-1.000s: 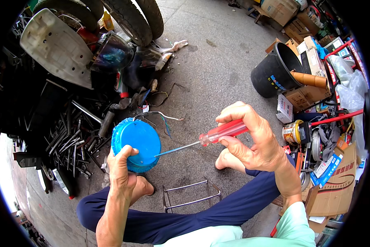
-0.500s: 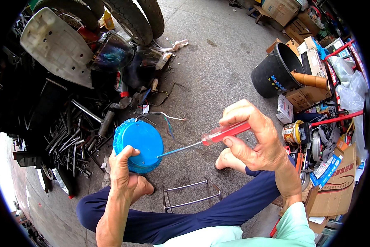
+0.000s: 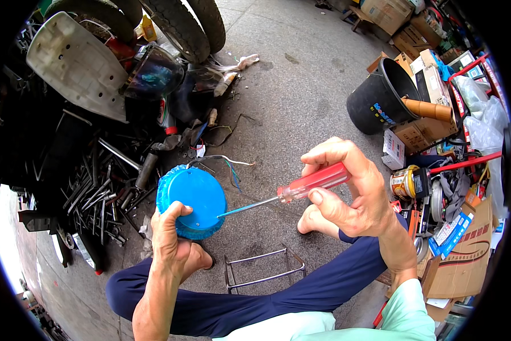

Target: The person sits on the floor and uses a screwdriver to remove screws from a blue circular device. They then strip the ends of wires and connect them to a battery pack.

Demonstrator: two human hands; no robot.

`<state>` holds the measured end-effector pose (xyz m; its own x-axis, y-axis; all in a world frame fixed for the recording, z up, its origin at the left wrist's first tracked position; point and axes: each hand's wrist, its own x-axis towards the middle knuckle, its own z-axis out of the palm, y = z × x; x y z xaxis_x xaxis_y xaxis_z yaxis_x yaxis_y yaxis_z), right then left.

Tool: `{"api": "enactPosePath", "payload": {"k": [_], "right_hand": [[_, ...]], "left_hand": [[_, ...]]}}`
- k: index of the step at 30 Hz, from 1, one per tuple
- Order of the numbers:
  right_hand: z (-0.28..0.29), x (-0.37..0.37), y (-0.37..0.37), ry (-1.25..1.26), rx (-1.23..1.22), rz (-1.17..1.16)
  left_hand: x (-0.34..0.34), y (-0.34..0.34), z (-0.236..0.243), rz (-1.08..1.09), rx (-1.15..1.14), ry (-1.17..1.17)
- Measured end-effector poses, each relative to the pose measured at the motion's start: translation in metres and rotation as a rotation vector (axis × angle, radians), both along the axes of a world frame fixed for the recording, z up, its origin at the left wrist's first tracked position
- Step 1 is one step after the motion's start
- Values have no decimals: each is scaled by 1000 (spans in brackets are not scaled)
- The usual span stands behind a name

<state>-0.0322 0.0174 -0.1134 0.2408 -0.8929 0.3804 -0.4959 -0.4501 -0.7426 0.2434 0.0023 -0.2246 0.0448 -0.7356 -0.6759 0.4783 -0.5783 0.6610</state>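
Note:
My left hand (image 3: 173,233) grips a round blue part (image 3: 195,196) by its lower left edge, thumb pressed on its flat face. The part has a ruffled blue rim, and several thin wires (image 3: 230,162) come from its top edge. In my right hand (image 3: 352,196) is a screwdriver (image 3: 318,181) with a clear red handle, held between thumb and fingers. Its long shaft points left, and the tip meets the blue face near its right edge, at what looks like a screw. Other small screws or holes show on the face.
Loose hand tools (image 3: 96,196) lie piled at the left, below a pale plastic panel (image 3: 76,62) and tyres (image 3: 181,28). At the right stand a black bucket (image 3: 374,102), cardboard boxes (image 3: 462,256) and plastic bags (image 3: 482,119). A low metal frame (image 3: 264,258) is between my feet.
The screwdriver handle has turned a little and my right fingers have shifted on it. Its tip stays at the same spot on the blue part, which my left hand holds nearly still.

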Motion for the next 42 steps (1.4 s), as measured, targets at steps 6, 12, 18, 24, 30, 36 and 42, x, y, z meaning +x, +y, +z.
{"api": "enactPosePath", "payload": {"k": [6, 12, 18, 24, 30, 36, 42], "right_hand": [[12, -4, 9, 94, 316, -112], [7, -1, 4, 103, 64, -63], [12, -5, 8, 151, 291, -97], [-3, -3, -1, 41, 7, -41], [8, -6, 6, 55, 257, -72], [0, -6, -1, 131, 20, -17], [5, -7, 7, 47, 249, -92]], "left_hand": [[0, 1, -2, -4, 13, 19], [3, 0, -6, -7, 7, 28], [2, 1, -8, -1, 9, 26], [0, 0, -4, 17, 36, 49], [-1, 1, -3, 24, 39, 23], [0, 1, -3, 7, 42, 21], [2, 2, -9, 10, 35, 44]]}}
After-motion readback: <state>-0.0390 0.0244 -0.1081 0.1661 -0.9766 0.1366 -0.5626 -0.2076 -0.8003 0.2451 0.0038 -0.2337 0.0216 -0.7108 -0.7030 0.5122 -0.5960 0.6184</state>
